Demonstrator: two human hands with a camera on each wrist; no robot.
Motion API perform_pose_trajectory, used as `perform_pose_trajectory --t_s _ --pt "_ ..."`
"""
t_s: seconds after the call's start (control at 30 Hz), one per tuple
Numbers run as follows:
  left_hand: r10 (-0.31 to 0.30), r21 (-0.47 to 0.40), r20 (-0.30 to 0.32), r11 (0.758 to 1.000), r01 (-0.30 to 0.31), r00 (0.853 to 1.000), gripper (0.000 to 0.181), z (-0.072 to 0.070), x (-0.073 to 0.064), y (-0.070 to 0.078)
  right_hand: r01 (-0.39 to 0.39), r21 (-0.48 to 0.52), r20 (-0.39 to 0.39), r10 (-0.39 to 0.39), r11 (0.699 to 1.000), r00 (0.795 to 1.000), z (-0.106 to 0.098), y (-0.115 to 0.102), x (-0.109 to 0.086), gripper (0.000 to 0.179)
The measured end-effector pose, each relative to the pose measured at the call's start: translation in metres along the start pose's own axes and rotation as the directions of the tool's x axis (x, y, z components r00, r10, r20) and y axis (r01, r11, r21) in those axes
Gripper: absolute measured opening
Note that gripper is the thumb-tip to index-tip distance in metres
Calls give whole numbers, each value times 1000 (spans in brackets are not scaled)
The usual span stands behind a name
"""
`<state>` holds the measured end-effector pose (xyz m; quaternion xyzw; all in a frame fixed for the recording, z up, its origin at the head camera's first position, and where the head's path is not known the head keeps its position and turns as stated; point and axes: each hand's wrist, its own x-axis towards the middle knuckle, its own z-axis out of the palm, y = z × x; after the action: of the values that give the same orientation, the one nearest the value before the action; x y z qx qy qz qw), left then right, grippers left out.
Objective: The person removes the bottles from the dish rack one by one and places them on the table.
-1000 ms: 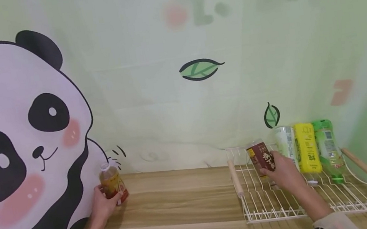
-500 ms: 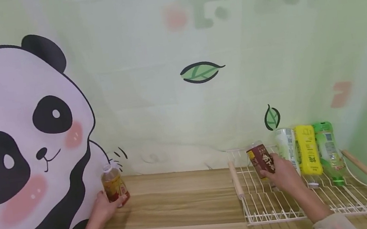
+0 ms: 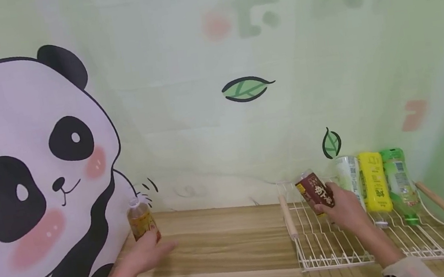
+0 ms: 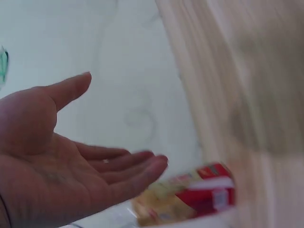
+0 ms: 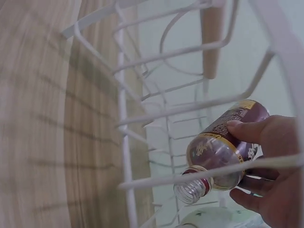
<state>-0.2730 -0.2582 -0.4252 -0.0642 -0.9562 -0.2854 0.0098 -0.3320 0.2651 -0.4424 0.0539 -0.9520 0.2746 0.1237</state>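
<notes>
Placing that maroon bottle [image 3: 314, 190] near the back-left corner of the rack [image 3: 288, 217], seems like: your right hand [image 3: 346, 210] grips it, left hand [image 3: 142, 255] spread, empty. Next probably wants gentle release.

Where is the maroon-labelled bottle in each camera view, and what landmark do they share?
Head: the maroon-labelled bottle is right of centre, held in the right hand.
Left wrist: not in it.
Right wrist: lower right, its neck pointing lower left.
Shared landmark: the wooden tabletop, bottom in head, right in left wrist, left in right wrist.
</notes>
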Motion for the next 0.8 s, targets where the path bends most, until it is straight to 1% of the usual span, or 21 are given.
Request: perform_pose_trajectory --t_s 0.07,0.13,0.2,0.3,0.37,0.47,0.53,0.6,0.67,0.73,0.8 --pt "39 -33 37 999 -38 999 73 3 1 19 4 16 -15 -4 1000 1000 -3 -3 -1 78" --pt "81 -49 52 996 -78 995 78 6 4 36 18 31 -29 -18 999 999 -6 -6 -3 77" --pt "125 -53 50 991 -123 991 80 11 7 52 36 42 -39 -35 998 999 -10 -11 -5 75" --pt "201 -14 20 980 -201 979 83 19 14 73 73 49 -49 -70 996 996 -19 -21 -9 73" --pt "255 14 -7 967 -255 967 85 24 18 87 106 41 -49 -104 994 993 -25 -31 -12 73" --pt "342 49 -55 939 -340 938 85 31 23 106 173 13 -42 -173 985 984 -34 -49 -16 73" --pt "411 52 -90 911 -408 907 84 35 26 119 223 0 -27 -223 975 975 -39 -59 -18 72" --pt "483 71 -122 876 -478 867 85 40 28 131 263 -7 -16 -263 965 965 -42 -68 -22 71" --pt "556 102 -156 831 -547 816 86 45 31 143 289 0 -1 -289 957 957 -45 -76 -26 70" --pt "624 137 -196 781 -609 757 88 48 34 155 313 10 3 -313 950 950 -47 -84 -32 69" --pt "676 179 -231 737 -652 700 90 50 37 167 336 20 6 -336 942 942 -50 -94 -38 68"
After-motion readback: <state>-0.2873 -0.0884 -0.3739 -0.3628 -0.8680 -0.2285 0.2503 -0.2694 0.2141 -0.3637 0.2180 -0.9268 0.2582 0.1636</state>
